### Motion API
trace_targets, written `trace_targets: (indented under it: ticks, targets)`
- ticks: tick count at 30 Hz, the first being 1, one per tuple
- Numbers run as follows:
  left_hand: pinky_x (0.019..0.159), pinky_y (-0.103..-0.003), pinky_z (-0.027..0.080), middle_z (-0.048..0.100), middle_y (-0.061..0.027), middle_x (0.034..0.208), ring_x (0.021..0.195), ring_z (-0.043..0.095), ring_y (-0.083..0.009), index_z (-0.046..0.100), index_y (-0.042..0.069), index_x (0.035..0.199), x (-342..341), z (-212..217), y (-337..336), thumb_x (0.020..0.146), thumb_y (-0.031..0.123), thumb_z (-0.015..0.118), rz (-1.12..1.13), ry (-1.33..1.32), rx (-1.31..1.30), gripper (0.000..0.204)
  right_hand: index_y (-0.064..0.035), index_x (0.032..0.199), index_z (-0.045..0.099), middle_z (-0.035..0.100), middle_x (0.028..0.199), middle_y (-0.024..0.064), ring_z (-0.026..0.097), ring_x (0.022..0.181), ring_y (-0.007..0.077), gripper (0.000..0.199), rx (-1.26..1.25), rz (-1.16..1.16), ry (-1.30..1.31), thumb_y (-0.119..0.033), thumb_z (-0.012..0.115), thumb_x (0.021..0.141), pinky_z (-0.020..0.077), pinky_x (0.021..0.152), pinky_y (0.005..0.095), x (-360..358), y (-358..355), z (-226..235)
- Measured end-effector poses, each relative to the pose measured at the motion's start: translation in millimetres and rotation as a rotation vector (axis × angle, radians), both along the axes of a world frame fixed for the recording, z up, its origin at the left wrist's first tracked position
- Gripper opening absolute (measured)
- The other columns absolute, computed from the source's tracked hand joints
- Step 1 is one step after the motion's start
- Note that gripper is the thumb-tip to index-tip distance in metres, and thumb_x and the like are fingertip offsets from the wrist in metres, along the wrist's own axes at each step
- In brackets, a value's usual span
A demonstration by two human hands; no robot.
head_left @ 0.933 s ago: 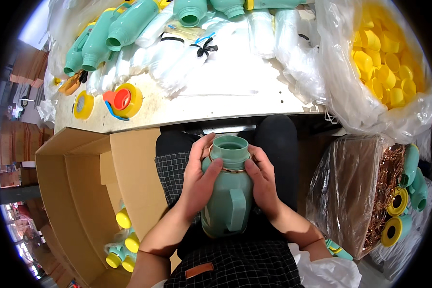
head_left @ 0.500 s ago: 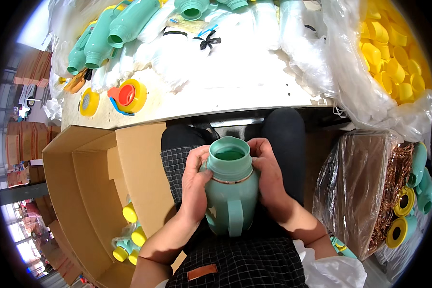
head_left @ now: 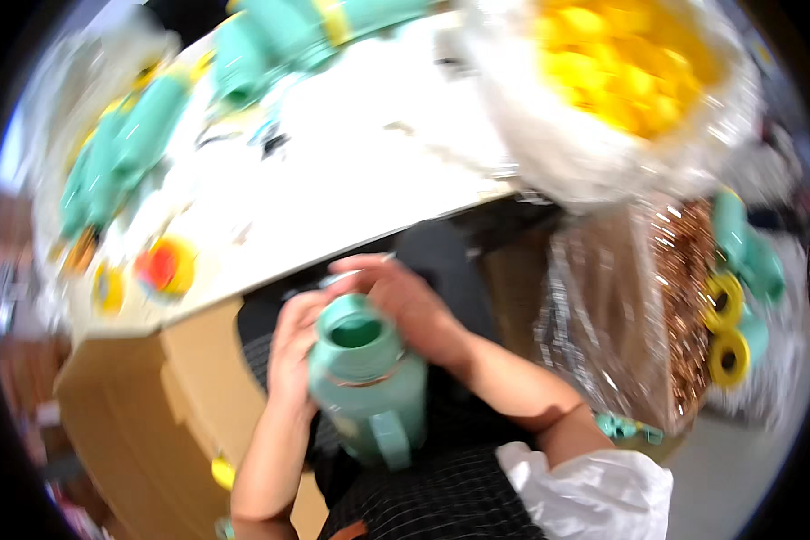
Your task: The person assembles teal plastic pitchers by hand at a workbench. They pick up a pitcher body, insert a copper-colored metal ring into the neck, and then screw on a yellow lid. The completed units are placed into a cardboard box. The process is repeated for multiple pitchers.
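A mint-green vacuum jug [head_left: 369, 405] stands upright in my lap, its round threaded mouth uncovered and its handle toward me. A thin copper-coloured line shows below the neck. My left hand [head_left: 292, 346] wraps the jug's left side near the neck. My right hand [head_left: 409, 301] is just beyond the neck, its fingers reaching left toward the fingertips of my left hand. Motion smears these fingers, and a small pale spot lies between the two hands; I cannot tell what it is.
Several green jug bodies [head_left: 144, 126] lie on the white worktable [head_left: 333, 198]. A plastic-lined bag of yellow parts [head_left: 513, 108] sits far right. Below it stands a plastic-covered carton [head_left: 594, 324] beside copper-coloured strips [head_left: 679, 306] and yellow-rimmed pieces [head_left: 729, 358]. At left is an open cardboard box [head_left: 126, 423].
The view has swung right, and the scene is blurred. My right hand has left the jug's right side and moved over behind its neck. My left hand stays at the jug.
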State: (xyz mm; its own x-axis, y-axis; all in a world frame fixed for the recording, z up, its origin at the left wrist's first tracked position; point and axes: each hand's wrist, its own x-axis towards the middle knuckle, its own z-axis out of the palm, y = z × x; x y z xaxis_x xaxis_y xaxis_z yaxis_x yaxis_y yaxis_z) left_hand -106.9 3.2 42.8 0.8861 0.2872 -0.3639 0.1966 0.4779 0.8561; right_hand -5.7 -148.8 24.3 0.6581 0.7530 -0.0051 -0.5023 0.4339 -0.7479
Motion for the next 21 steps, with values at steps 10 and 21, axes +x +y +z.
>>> trace_targets:
  ticks: [10, 21]
  targets:
    - [0.100, -0.043, 0.047, 0.065, -0.0113, 0.116, 0.113, 0.060, -0.0281, 0.056, 0.004, 0.129, -68, -21, -61, 0.104, 0.041, 0.035, 0.189, 0.141, -0.405, 0.050, -0.0068, 0.117, 0.061, 0.062, 0.118, 0.0126, 0.059, 0.108, 0.0316, 0.061, -0.219, -0.676, -1.165, -0.028, 0.091, 0.068, 0.0443, 0.091, 0.0441, -32, -87, 74]
    - [0.050, -0.019, 0.038, 0.064, -0.0004, 0.095, 0.058, 0.048, -0.0062, 0.051, 0.004, 0.134, -67, -62, -20, 0.096, 0.016, 0.052, 0.068, 0.046, -0.136, 0.039, -0.0068, 0.130, 0.061, 0.053, 0.135, 0.0273, 0.039, 0.134, 0.0414, 0.061, -1.884, -0.799, -1.202, -0.048, 0.067, 0.085, 0.0299, 0.112, 0.0534, 290, -212, 69]
